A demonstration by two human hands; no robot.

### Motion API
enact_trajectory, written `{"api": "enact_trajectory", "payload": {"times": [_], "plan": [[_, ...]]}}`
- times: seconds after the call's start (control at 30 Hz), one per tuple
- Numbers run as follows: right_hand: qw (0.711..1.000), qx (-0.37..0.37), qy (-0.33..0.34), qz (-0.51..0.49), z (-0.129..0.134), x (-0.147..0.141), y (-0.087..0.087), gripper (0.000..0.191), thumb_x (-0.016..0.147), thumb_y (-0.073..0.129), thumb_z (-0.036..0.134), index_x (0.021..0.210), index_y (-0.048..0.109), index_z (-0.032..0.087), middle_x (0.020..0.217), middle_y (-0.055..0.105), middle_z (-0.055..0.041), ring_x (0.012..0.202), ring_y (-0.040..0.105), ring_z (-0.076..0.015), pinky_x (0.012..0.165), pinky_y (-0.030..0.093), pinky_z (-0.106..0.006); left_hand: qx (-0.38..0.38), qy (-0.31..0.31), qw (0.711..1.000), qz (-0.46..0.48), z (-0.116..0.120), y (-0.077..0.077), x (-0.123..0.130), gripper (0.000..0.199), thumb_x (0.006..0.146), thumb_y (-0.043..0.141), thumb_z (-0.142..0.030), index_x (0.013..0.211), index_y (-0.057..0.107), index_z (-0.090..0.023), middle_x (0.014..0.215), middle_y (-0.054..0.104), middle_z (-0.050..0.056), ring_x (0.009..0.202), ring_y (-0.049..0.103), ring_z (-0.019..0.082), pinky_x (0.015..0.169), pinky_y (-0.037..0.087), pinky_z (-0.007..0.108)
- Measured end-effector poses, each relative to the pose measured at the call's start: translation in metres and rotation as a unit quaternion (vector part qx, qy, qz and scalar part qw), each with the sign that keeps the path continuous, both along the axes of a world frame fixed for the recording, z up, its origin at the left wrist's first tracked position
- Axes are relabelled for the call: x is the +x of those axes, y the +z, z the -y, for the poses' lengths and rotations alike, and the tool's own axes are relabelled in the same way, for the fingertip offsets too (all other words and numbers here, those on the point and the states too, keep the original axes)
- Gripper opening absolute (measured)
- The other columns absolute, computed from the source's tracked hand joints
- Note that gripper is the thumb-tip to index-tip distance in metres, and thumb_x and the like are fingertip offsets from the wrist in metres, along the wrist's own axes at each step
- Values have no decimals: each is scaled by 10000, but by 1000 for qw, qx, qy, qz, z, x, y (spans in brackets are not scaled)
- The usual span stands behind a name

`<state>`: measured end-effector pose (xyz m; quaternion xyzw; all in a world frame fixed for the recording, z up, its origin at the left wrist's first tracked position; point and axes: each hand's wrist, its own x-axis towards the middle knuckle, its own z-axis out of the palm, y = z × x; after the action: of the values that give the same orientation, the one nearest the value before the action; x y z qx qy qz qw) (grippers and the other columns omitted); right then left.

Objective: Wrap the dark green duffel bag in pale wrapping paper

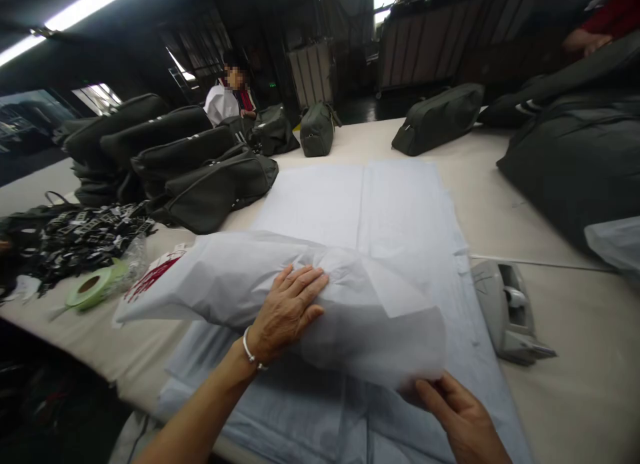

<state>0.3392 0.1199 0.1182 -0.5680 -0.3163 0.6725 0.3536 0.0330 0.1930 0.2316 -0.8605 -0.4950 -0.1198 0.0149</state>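
Note:
A puffed-out white bundle [225, 271] of thin, paper-like sheeting lies across the middle of the table, with red printing near its left end. What it contains is hidden. My left hand [290, 311], a bracelet at its wrist, rests on top with fingers stretched out. At the bundle's lower right corner, my right hand [457, 411] pinches the loose edge of the sheeting between thumb and fingers. Beneath the bundle is a stack of flat white sheets [400, 204], spread over much of the tabletop.
A grey tape dispenser [505, 311] stands on the right. At left lie a light green tape roll [95, 284] and a heap of black straps [90, 237]. Dark bags [215, 184] pile up behind; more bags [575, 157] sit right. A person [230, 97] stands across the table; another's hand [587, 43] shows at upper right.

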Motion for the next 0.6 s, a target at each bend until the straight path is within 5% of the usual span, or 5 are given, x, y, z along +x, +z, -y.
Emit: {"api": "enact_trajectory", "payload": {"times": [0.1,0.2,0.37,0.5,0.6], "plan": [[999,10,-1,50,4,24,-6,505,661,726,632,892,682,184,791,720,-53,726,686,-208,688,565,-278,1,1,1000,-1,1,-1,-1,514,1004,337,-487,1425,425,-206,1426,513,76,1356,402,236,1192,213,500],[982,97,-41,157,-7,38,0,656,686,704,618,1184,589,207,1063,703,-99,952,679,-253,806,565,-319,9,-2,1000,-11,2,-3,-2,519,998,375,-477,1452,382,-227,1436,504,69,1354,408,236,1191,220,498],[912,245,-21,329,-66,17,51,881,682,698,599,1445,362,314,1479,447,-71,1278,490,-346,1057,410,-546,42,-8,998,-46,2,-6,-6,542,988,426,-453,1481,329,-251,1444,500,60,1338,437,235,1195,229,479],[867,373,33,330,-113,4,76,479,747,648,548,1153,660,295,1187,683,-43,1105,623,-292,978,498,-436,75,-16,994,-75,2,-7,-9,591,970,449,-496,1482,330,-226,1437,511,46,1343,434,222,1209,209,437],[865,327,7,380,-132,31,68,322,761,593,596,839,736,318,855,747,-25,792,698,-272,723,569,-382,86,-16,992,-88,3,-7,-10,609,966,429,-534,1478,343,-216,1447,502,37,1361,413,216,1218,181,421]]}}
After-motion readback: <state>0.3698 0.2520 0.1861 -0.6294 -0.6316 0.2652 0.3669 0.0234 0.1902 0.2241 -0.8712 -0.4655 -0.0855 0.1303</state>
